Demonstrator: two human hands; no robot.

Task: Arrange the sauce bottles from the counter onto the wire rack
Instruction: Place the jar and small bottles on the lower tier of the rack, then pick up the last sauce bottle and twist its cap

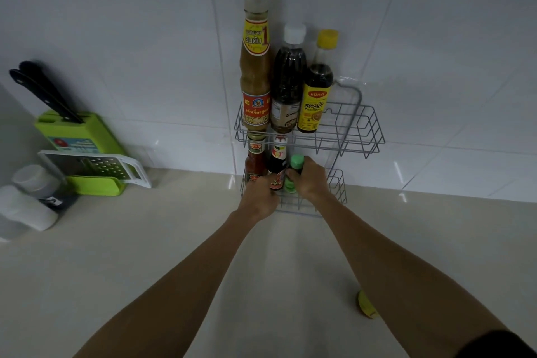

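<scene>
A two-tier wire rack hangs on the tiled wall. Its upper tier holds a tall tan sauce bottle, a dark bottle with a white cap and a yellow-capped soy bottle. On the lower tier stand a red chili sauce bottle, a dark bottle with a red label and a small green-capped bottle. My right hand grips the green-capped bottle. My left hand is closed around the base of the red-labelled dark bottle.
A green knife block with black-handled knives stands at the left, with a grater and white containers beside it. A small yellow object lies on the counter by my right forearm. The right half of both rack tiers holds nothing.
</scene>
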